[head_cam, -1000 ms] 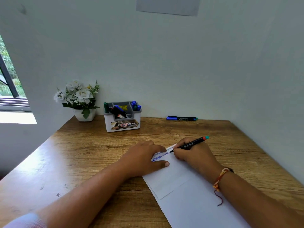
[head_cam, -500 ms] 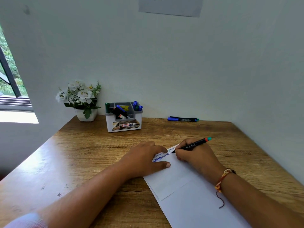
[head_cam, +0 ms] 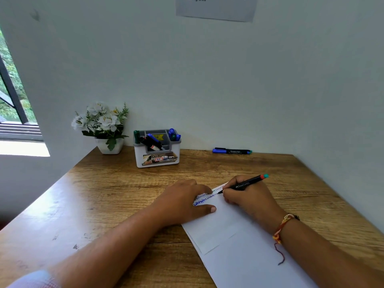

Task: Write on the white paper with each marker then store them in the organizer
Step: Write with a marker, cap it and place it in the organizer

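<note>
A white paper [head_cam: 234, 242] lies slanted on the wooden desk [head_cam: 116, 188], with lines of blue writing near its top edge. My right hand [head_cam: 247, 196] grips a black marker [head_cam: 247, 183] with a teal end, its tip touching the paper beside the writing. My left hand [head_cam: 187, 202] presses flat on the paper's upper left corner, fingers straight. A white-and-grey organizer [head_cam: 157, 157] stands at the back of the desk with several markers in it. Against the back wall lies one more marker [head_cam: 231, 151], black with a blue cap.
A white pot of white flowers [head_cam: 104, 125] stands left of the organizer in the back corner. Walls close the desk at the back and on the right. A window opens at the far left. A printed notice [head_cam: 216, 7] hangs on the wall above.
My right hand and the marker's tip have slid a little to the right along the line of writing. My left hand has stayed pressed on the paper.
</note>
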`<state>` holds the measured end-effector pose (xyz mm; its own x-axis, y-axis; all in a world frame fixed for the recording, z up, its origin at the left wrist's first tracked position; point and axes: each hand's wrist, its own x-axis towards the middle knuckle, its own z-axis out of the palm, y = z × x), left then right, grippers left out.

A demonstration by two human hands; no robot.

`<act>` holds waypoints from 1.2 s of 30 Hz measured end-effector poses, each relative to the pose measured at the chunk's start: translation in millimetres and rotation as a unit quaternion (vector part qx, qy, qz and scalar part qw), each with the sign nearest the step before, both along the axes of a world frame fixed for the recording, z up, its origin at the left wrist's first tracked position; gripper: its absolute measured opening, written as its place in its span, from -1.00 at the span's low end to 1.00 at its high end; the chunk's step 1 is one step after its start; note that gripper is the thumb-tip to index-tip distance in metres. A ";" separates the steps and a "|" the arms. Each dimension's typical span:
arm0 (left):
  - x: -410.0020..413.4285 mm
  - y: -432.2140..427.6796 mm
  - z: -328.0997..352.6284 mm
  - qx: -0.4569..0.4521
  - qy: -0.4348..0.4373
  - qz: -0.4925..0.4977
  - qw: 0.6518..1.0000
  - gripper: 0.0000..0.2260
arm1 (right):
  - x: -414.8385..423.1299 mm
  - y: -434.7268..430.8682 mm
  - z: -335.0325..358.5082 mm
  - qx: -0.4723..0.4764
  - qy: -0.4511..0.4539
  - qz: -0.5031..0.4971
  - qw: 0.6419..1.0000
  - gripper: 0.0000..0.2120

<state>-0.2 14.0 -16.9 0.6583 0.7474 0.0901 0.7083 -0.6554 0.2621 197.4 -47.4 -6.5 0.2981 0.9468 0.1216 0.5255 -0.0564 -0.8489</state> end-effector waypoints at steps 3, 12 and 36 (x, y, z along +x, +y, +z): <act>0.3 0.2 -0.1 0.000 0.002 0.003 1.000 -0.47 | 0.9 0.0 2.6 0.002 0.009 0.007 1.000 -0.91; 0.9 0.2 0.5 -0.004 0.004 0.004 1.000 -0.46 | 0.0 -2.1 3.9 -0.005 0.002 0.009 1.000 -0.92; 1.2 -0.2 2.4 -0.005 0.009 0.003 1.000 -0.47 | 1.4 -0.6 5.8 -0.015 -0.014 -0.008 1.000 -0.93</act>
<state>1.0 13.8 -14.5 0.6548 0.7525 0.0703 0.7172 -0.6480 0.2563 198.8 -48.0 -0.7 0.3100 0.9453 0.1011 0.5473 -0.0906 -0.8320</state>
